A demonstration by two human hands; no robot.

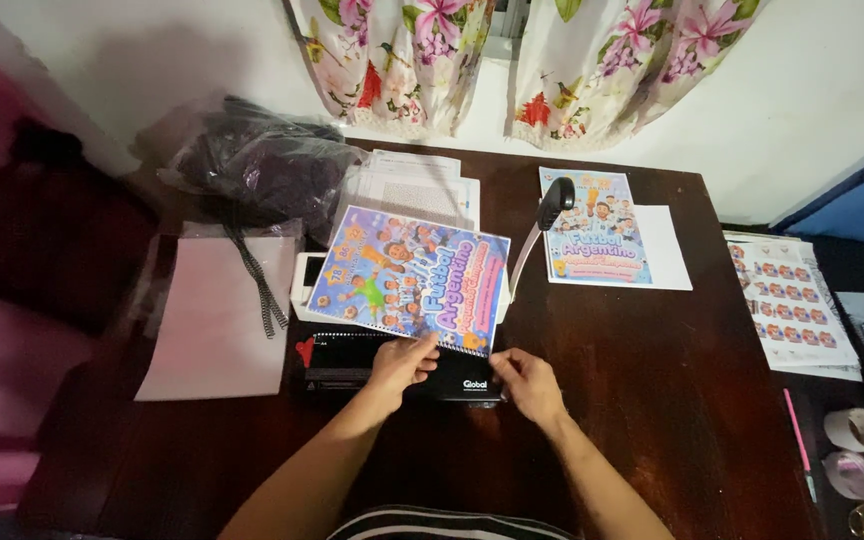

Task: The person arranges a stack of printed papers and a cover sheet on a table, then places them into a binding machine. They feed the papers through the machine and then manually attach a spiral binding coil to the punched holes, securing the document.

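Forearms, two, bare, enter from the bottom edge. Left hand [402,362]: fingers curled, pinching the near edge of a colourful cartoon booklet [409,277]. Right hand [528,382]: fingers bent, resting on the right end of a black binding machine [392,375], just beside the booklet's near right corner. Booklet: lies tilted across the machine, beyond both hands. Dark wooden desk [632,400] carries all. Second matching cover [595,228] lies well apart, far right; white sheet [217,320] and black spiral coil [257,285] lie left.
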